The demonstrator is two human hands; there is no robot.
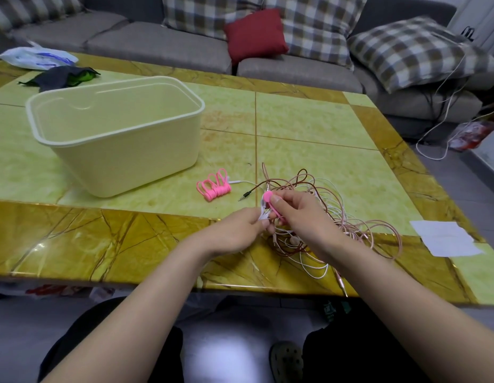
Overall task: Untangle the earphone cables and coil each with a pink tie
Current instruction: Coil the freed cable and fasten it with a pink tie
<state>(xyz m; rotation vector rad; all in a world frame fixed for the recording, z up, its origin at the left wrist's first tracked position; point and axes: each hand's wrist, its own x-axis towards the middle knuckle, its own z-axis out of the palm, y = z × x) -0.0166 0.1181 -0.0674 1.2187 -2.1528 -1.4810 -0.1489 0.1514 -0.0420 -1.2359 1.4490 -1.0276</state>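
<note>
Both hands are up over the near edge of the table [309, 120], working close together. The left hand [237, 230] has its fingers [258, 221] curled in, pinching a small bunch of white cable [263, 212]. The right hand [298, 214] pinches a pink tie [269, 204] between thumb and fingers. The tie's round head is up top and its strap slants down right against that white cable; whether it wraps round yet, I can't tell. Behind and under the hands lies the tangle of cables [337, 211], with pink, white and reddish-brown loops sprawled on the table and some trailing over the near edge. A black plug [245, 195] pokes out just left of the hands. Further left, the spare pink ties [215, 186] sit in a cluster, just beside the open cream tub [115, 139]. A white sheet of paper [447, 239] lies well off to the right.
</note>
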